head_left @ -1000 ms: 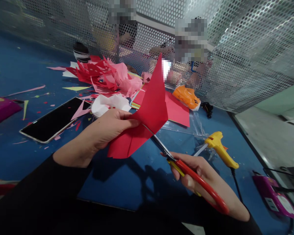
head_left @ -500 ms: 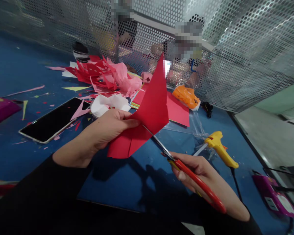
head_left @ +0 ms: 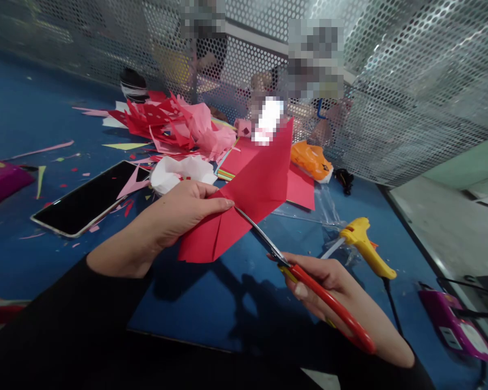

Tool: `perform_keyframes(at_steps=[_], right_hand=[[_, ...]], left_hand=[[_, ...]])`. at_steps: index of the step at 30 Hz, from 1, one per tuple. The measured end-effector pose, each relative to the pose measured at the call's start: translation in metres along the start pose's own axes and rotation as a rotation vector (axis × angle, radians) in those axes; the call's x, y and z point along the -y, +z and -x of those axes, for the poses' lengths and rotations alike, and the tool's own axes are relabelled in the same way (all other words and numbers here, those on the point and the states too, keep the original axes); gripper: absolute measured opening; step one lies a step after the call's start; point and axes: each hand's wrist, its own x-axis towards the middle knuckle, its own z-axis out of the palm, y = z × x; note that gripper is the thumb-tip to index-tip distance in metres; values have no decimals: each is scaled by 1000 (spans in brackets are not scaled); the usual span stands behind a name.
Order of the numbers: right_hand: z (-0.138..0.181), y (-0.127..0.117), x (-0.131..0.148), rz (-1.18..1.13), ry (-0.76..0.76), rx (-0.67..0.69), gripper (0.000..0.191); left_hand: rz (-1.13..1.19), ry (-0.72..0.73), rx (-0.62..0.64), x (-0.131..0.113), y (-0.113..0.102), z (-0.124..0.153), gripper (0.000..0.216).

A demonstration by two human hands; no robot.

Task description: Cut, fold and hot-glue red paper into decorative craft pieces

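My left hand (head_left: 187, 211) pinches a folded sheet of red paper (head_left: 260, 181) between thumb and fingers, above the blue table. A cut runs into the sheet, and its far part stands up and leans away to the right. My right hand (head_left: 329, 287) grips scissors (head_left: 323, 300) with red and yellow handles. Their blades look nearly closed and lie in the cut, the tips close to my left thumb. Behind the red sheet lies a stack of coloured paper (head_left: 239, 160), partly covered by it.
A phone (head_left: 91, 197) lies at left among paper scraps. Red and pink cuttings (head_left: 166, 124) and a crumpled white paper (head_left: 183, 172) sit behind it. At right are a yellow glue gun (head_left: 366, 246) and a purple power strip (head_left: 457, 325). A perforated metal screen (head_left: 390, 108) stands behind.
The upright part of the red paper has tipped over to the right and lower, uncovering more of the stack. My hands and the scissors have hardly moved.
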Motion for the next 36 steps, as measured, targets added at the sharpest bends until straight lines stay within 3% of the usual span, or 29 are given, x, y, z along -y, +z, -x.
perform_keyframes(at_steps=[7, 15, 22, 29, 33, 35, 36], right_hand=[[-2, 2, 2, 0, 0, -17, 52], [-1, 0, 1, -9, 38, -7, 53], [7, -12, -4, -44, 109, -1, 57], [17, 4, 3, -114, 29, -319, 49], [-14, 16, 20, 147, -62, -483, 49], [-40, 16, 28, 547, -45, -596, 35], [-53, 14, 31, 783, 35, -673, 29]], left_hand=[[68, -20, 53, 1, 1, 0, 18], [27, 7, 33, -1, 2, 2, 12], [6, 120, -102, 0, -8, -7, 20], [2, 162, -153, 5, -10, -9, 24], [-194, 167, -18, 5, -7, -5, 16], [-306, 170, 7, 4, -7, -3, 16], [-339, 172, 1, 4, -7, -3, 17]])
